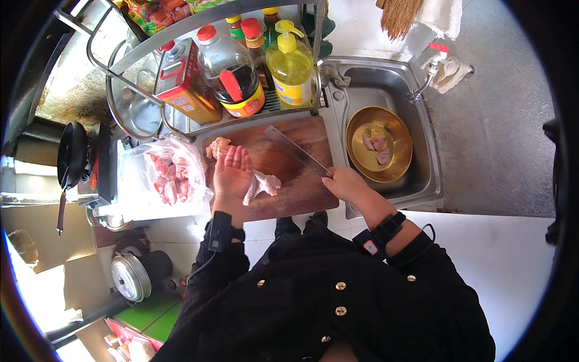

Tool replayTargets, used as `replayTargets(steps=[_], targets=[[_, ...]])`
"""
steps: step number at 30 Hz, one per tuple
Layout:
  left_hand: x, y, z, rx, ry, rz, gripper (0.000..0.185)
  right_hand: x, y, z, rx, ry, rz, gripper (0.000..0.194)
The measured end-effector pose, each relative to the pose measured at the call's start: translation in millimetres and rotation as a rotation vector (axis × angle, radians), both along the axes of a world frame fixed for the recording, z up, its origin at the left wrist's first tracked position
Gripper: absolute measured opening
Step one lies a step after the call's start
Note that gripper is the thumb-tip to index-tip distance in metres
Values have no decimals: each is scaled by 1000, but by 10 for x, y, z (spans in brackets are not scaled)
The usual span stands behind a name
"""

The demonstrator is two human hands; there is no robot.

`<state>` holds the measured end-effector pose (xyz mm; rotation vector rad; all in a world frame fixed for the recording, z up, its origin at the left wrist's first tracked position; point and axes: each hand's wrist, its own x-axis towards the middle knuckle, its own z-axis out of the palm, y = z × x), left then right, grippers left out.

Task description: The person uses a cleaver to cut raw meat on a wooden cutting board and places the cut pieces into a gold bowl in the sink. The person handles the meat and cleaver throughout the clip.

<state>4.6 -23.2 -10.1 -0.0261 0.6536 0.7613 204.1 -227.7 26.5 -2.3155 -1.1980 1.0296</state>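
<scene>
My right hand [347, 184] grips the handle of a kitchen cleaver [294, 150], whose blade points up and left over the wooden cutting board [301, 193]. With the palm turned up and nothing in it, my left hand [233, 175] is above the board's left part, its fingers extended. A pale raw meat piece [219, 147] shows just beyond its fingertips. To the right of that hand lies a raw poultry piece [264, 183] with skin on it; whether the hand touches it I cannot tell. Left of the board, a clear plastic bag [197, 156] holds several raw meat chunks [171, 175].
In the steel sink [375, 77] at right sits a gold-coloured metal basin [400, 165] with meat pieces [381, 154]. A metal rack [217, 124] behind the board carries a dark sauce jug [233, 83], an oil can [190, 86] and a yellow pump bottle [289, 68]. A black pan [72, 154] stands far left.
</scene>
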Motion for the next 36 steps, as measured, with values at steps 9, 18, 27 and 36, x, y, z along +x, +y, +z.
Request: replayTargets(steps=[9, 18, 27, 36], targets=[[-493, -94, -18, 549, 705, -331, 31, -46, -10, 21, -37, 21, 19, 28], [-190, -182, -116, 1459, 1424, -1027, 62, -46, -78, 127, -69, 43, 7, 28], [338, -46, 33, 557, 686, -644, 35, 160, -318, 160, 63, 144, -102, 28], [485, -109, -541, 167, 462, -596, 29, -16, -94, 79, -30, 34, 26, 26]])
